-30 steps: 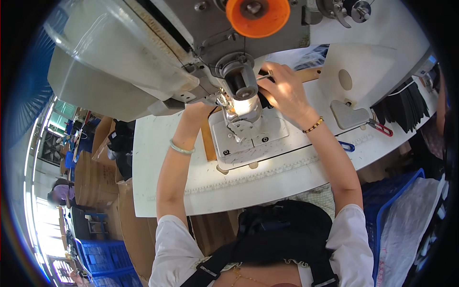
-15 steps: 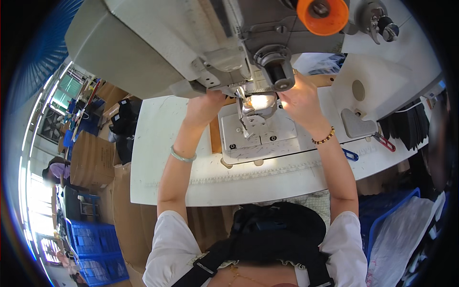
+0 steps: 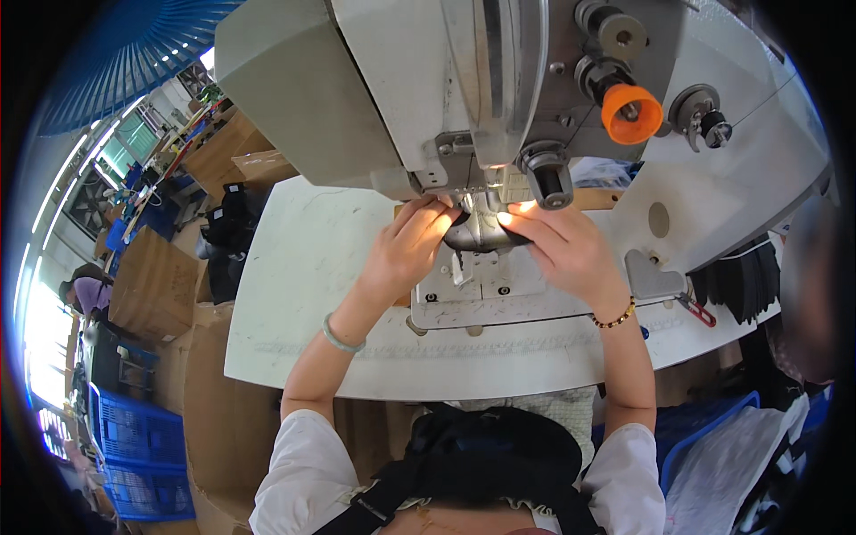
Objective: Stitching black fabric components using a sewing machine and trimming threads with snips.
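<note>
Compared to a second ago the view has swung down closer to the machine (image 3: 428, 80), so its head now fills the top of the picture and the orange knob (image 3: 631, 113) has slid off to the right. Both hands have crept further in under the head too. My read: the piece is now seated right at the needle area and the work is at the guiding stage, not the loading stage.

The left hand (image 3: 406, 245) is curled narrow, fingertips pinching the near edge of a small dark piece (image 3: 473, 234). The right hand (image 3: 562, 250) does the same from the other side, fingers closed onto it. The piece sits between them on the metal plate (image 3: 486, 285), directly beneath the machine head, lit by the machine's little lamp.

Materials: the piece looks dark, smooth and curved, maybe leather-like, though it's too small to say for sure. The plate is flat brushed metal with screws. The counter (image 3: 294, 294) is pale, matte and a bit scuffed. Machine body is glossy cream-grey paint with chrome fittings. There's a pale green bangle (image 3: 339, 336) on the left wrist and a beaded bracelet (image 3: 613, 316) on the right.
</note>
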Demonstrator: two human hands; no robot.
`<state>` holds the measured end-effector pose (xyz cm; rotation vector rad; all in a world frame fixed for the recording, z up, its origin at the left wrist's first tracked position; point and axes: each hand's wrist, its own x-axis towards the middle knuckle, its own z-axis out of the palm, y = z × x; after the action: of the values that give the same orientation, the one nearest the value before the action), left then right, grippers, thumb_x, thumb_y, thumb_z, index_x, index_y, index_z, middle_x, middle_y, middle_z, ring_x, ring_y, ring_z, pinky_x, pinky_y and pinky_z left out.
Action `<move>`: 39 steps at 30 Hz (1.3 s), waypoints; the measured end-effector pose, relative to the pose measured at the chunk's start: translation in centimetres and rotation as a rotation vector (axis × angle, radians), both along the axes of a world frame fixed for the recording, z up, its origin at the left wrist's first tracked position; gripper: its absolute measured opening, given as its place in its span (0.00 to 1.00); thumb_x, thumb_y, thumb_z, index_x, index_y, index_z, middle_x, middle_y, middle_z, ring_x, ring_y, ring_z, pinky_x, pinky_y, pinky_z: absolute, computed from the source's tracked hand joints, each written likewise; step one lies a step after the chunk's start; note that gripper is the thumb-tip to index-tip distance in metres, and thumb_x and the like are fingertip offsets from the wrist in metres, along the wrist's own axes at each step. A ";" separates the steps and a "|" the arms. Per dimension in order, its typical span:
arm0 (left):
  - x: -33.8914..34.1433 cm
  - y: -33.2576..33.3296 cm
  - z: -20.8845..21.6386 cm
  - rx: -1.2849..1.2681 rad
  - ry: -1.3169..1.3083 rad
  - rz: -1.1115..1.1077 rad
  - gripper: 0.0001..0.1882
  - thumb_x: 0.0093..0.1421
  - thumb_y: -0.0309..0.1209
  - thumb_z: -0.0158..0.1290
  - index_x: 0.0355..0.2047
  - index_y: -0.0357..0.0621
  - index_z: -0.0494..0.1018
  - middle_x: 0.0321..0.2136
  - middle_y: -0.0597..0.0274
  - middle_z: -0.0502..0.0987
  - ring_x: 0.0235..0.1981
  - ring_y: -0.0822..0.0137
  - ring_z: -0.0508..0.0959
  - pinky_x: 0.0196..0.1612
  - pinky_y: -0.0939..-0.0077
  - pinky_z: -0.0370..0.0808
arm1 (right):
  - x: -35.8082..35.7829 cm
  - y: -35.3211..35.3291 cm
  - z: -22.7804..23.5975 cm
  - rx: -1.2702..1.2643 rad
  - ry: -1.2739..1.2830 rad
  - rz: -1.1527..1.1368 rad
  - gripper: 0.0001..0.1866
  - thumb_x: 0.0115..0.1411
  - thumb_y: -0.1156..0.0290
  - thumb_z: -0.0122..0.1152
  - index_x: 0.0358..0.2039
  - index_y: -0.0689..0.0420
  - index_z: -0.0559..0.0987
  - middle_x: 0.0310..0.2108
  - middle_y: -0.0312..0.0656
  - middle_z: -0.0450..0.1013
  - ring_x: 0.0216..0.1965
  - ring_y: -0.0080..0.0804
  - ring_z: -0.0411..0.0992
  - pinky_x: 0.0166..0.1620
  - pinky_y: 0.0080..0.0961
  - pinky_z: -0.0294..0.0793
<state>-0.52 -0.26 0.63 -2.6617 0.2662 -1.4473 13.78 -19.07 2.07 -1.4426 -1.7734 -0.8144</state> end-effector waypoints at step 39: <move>-0.8 -0.2 -0.2 0.055 0.016 -0.072 0.22 0.42 0.17 0.53 0.41 0.35 0.74 0.37 0.60 0.75 0.36 0.64 0.76 0.36 0.78 0.77 | -0.7 0.0 -0.9 0.040 0.085 0.001 0.22 0.31 0.83 0.62 0.33 0.59 0.80 0.28 0.38 0.72 0.34 0.38 0.73 0.36 0.30 0.75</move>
<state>-1.35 -0.43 0.43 -2.6469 0.4015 -1.4175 13.11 -19.11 1.13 -1.4293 -1.6849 -0.7731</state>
